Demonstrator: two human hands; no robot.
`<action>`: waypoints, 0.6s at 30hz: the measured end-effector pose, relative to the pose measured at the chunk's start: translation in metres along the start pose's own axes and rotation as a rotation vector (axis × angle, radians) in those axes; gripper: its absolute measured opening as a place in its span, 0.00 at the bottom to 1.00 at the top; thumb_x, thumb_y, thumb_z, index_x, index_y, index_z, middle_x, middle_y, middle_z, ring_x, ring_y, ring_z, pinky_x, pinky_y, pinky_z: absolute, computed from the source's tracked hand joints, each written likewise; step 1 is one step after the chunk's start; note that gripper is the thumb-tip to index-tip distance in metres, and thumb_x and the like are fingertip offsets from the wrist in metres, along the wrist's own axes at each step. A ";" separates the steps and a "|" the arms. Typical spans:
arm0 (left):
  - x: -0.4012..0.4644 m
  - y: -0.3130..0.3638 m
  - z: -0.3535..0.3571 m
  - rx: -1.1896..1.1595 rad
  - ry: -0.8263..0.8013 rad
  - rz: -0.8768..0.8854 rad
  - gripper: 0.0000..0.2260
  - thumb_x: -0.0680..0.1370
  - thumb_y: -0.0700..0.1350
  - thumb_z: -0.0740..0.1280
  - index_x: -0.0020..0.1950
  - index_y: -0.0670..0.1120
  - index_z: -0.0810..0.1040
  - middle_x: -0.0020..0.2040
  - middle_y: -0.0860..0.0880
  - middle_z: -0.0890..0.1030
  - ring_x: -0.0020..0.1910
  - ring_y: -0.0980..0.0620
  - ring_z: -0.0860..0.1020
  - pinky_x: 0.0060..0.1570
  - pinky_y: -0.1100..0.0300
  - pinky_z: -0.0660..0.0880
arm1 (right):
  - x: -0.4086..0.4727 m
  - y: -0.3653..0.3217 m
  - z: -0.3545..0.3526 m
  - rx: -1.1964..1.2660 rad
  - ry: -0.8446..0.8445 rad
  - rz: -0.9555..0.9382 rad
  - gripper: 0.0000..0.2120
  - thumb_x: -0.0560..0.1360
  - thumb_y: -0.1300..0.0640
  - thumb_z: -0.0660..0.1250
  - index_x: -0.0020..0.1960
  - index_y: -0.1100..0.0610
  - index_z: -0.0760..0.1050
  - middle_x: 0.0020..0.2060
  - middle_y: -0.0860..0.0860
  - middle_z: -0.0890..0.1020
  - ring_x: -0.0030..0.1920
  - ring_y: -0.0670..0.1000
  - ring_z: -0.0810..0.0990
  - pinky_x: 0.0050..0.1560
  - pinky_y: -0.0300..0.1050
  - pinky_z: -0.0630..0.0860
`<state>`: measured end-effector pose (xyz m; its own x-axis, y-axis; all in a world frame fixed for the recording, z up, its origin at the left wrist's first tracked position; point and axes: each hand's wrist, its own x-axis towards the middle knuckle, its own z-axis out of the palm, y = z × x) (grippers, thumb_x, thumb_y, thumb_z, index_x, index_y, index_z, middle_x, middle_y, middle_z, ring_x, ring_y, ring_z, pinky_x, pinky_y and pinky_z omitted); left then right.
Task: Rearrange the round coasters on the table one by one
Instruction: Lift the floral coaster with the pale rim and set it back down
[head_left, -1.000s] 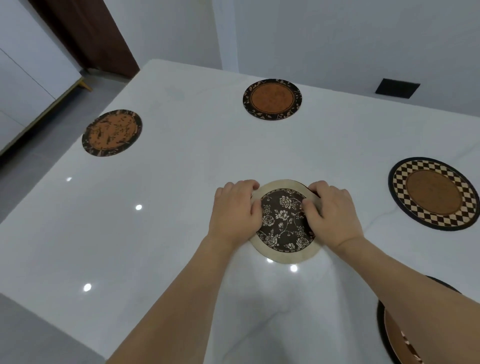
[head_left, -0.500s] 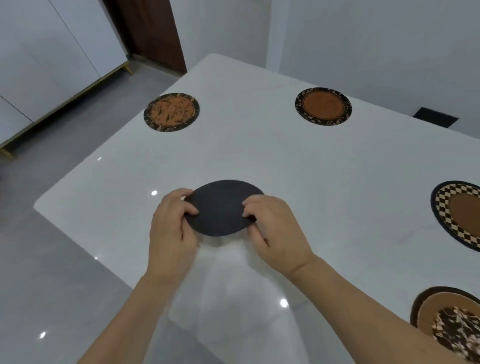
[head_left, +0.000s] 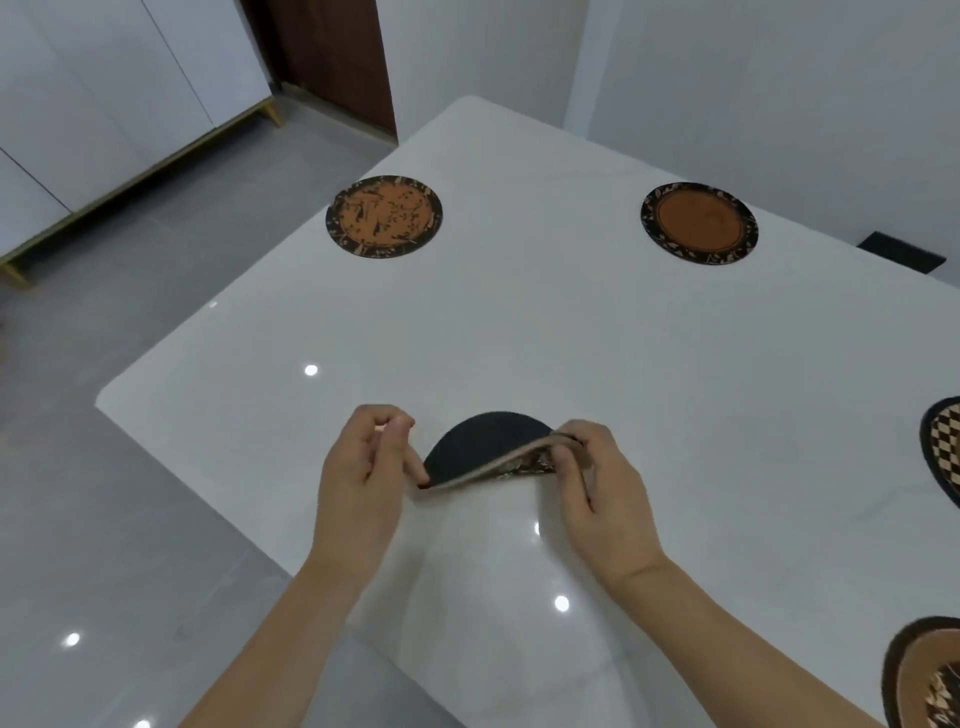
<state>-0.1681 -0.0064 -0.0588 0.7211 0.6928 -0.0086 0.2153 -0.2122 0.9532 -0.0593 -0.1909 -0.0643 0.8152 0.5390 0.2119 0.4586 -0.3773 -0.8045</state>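
I hold a round floral coaster (head_left: 480, 449) above the near left part of the white table (head_left: 545, 338). Its black underside faces up and away, and the beige rim bends toward me. My left hand (head_left: 366, 478) pinches its left edge; my right hand (head_left: 592, 483) grips its right edge. An orange speckled coaster (head_left: 384, 215) lies at the far left. An orange coaster with a dark leafy rim (head_left: 698, 223) lies at the far right. A checkered coaster (head_left: 945, 452) is cut off at the right edge. Another brown coaster (head_left: 927, 675) shows at the bottom right corner.
The table's left edge and rounded near corner (head_left: 104, 405) drop to a grey tiled floor (head_left: 130, 312). White cabinets (head_left: 78, 104) and a dark wooden door (head_left: 332, 57) stand beyond. A black vent (head_left: 901, 252) sits by the wall at the far right.
The floral coaster was lifted off the table, flipped so its black back shows, and carried left toward the table corner. It now tilts up with its patterned face turning down toward me.
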 end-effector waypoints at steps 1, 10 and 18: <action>0.007 0.004 -0.004 -0.031 0.060 0.017 0.06 0.80 0.52 0.61 0.45 0.55 0.76 0.30 0.55 0.77 0.29 0.57 0.73 0.35 0.67 0.71 | 0.010 -0.010 0.005 0.046 0.028 0.030 0.05 0.79 0.51 0.58 0.51 0.42 0.69 0.44 0.38 0.78 0.43 0.42 0.78 0.41 0.33 0.72; 0.046 -0.025 -0.013 0.501 -0.126 0.201 0.09 0.77 0.54 0.63 0.54 0.54 0.77 0.40 0.59 0.78 0.41 0.53 0.76 0.48 0.51 0.74 | 0.050 0.001 0.050 -0.383 -0.047 0.111 0.08 0.80 0.52 0.56 0.56 0.52 0.71 0.42 0.45 0.78 0.41 0.50 0.77 0.38 0.43 0.69; 0.049 -0.028 -0.004 0.680 -0.046 0.238 0.04 0.80 0.48 0.60 0.47 0.51 0.72 0.33 0.57 0.72 0.33 0.51 0.69 0.38 0.53 0.72 | 0.057 -0.004 0.056 -0.523 -0.038 0.119 0.07 0.79 0.58 0.58 0.53 0.58 0.73 0.40 0.52 0.79 0.38 0.55 0.75 0.36 0.44 0.68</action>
<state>-0.1414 0.0364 -0.0845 0.8233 0.5477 0.1489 0.4003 -0.7464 0.5316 -0.0351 -0.1162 -0.0800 0.8634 0.4927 0.1082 0.4866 -0.7570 -0.4360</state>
